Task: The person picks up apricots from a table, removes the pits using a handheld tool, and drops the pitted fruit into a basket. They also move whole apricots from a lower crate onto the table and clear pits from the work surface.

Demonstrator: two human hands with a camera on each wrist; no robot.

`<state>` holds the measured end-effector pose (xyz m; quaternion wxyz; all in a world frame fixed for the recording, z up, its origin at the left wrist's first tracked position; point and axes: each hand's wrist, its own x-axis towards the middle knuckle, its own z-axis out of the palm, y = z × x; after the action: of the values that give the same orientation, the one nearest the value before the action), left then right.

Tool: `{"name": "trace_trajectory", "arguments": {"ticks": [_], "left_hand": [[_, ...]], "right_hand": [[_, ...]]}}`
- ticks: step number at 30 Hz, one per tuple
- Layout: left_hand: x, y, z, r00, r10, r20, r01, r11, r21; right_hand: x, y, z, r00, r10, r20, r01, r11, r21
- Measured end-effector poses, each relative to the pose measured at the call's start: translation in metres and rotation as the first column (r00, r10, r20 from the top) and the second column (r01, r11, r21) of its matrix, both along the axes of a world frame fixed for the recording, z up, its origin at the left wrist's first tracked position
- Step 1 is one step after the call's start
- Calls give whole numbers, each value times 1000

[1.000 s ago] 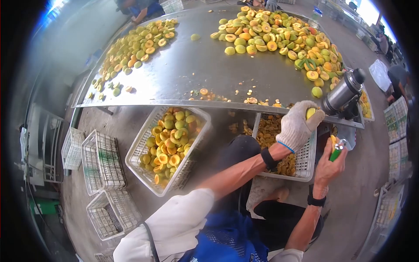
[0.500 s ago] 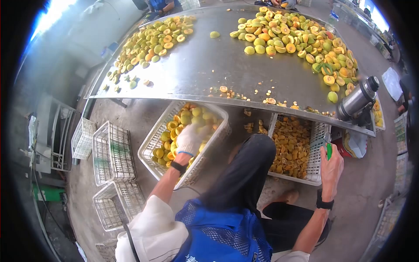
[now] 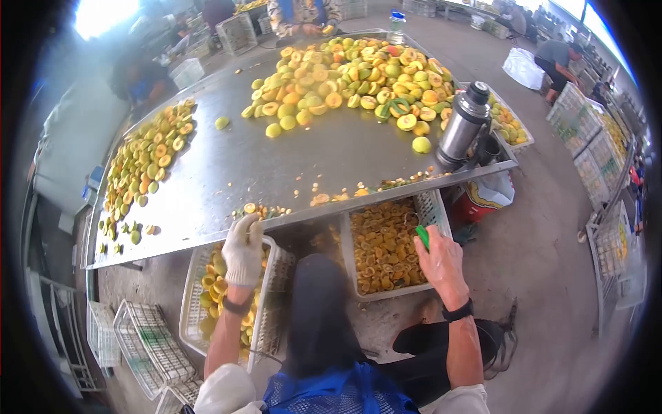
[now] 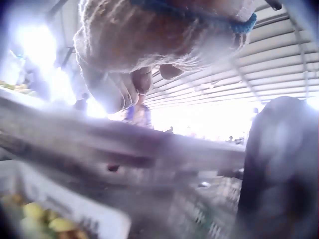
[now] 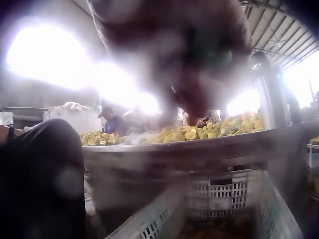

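Observation:
My gloved left hand (image 3: 243, 257) hovers at the front edge of the metal table (image 3: 214, 186), over a white crate (image 3: 186, 303) of yellow-green fruit halves (image 3: 209, 281). The left wrist view shows its fingers loosely bent, with no fruit visible in them. My bare right hand (image 3: 443, 263) grips a green-handled tool (image 3: 423, 237) with a small metal loop at its tip. That tool is over the right rim of a second crate (image 3: 350, 274), which holds orange-brown fruit scraps (image 3: 386, 248).
Heaps of halved fruit lie at the table's left (image 3: 148, 159) and far side (image 3: 358, 76). A steel thermos (image 3: 460, 127) stands at the right corner beside a dark cup (image 3: 487, 148). Stacked crates (image 3: 155, 348) are on the floor at left. Another person (image 3: 303, 17) works across the table.
My left hand held a fruit near the tool, then reached into the crate of fruit halves, and now has risen to the table edge. The right hand keeps the tool; the head view has shifted.

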<state>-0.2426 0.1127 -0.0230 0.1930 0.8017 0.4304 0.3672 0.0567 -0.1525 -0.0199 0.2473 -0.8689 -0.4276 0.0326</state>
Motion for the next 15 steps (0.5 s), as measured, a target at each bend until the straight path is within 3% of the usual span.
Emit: {"name": "trace_trajectory", "arguments": {"ticks": [3, 6, 9, 12, 15], "left_hand": [[101, 20, 18, 960, -279, 8, 279, 960, -34], [201, 42, 2, 879, -477, -4, 477, 878, -42], [303, 71, -36, 878, -476, -56, 477, 879, 6], [383, 82, -51, 909, -399, -120, 385, 915, -123], [443, 96, -74, 934, -343, -99, 331, 935, -126]], "right_hand": [[3, 1, -2, 1000, 13, 9, -13, 999, 44], [7, 2, 2, 1000, -19, -7, 19, 1000, -3], [13, 0, 4, 999, -25, -32, 26, 999, 20], [21, -3, 6, 997, -52, -56, 53, 998, 21], [32, -6, 11, 992, -92, -91, 89, 996, -28]]}}
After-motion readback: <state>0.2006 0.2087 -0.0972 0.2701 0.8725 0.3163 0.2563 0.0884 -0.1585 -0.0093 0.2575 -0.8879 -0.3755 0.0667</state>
